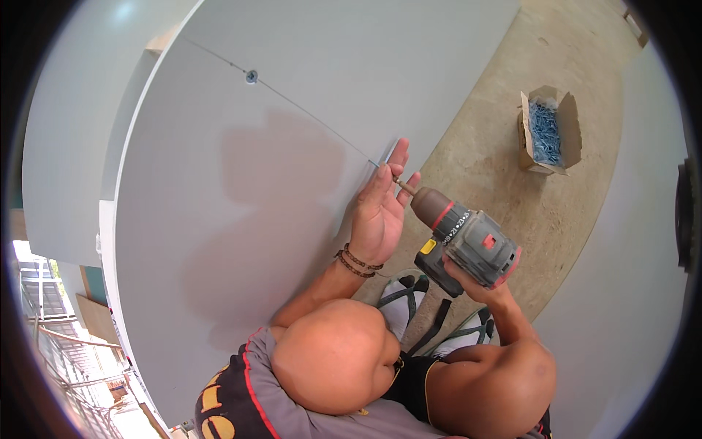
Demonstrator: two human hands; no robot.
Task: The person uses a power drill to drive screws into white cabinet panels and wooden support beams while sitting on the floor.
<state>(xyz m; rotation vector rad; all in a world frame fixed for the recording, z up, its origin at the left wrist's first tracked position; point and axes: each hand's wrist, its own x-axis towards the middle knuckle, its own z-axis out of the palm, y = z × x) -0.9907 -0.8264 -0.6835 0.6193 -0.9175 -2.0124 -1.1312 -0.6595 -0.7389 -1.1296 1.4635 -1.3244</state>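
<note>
My right hand (pixel 466 279) is wrapped round the grip of a cordless drill (pixel 477 241), grey and black with red trim. Its driver bit (pixel 404 186) reaches up-left to my left hand (pixel 379 216). There, thumb and forefinger pinch a small bluish screw (pixel 374 164) in line with the bit, while the other fingers stretch out. The screw's point is at a thin dark line (pixel 314 117) on a large grey panel (pixel 292 219); whether it has entered the surface I cannot tell. Further along the line, a screw head (pixel 251 77) sits in the panel.
An open cardboard box (pixel 537 166) of blue screws stands on the dusty concrete floor (pixel 475 164) to the right. My sandalled feet (pixel 404 300) are below the drill. Another pale panel (pixel 621 293) rises at the right, and the grey panel's white edge (pixel 110 219) runs along the left.
</note>
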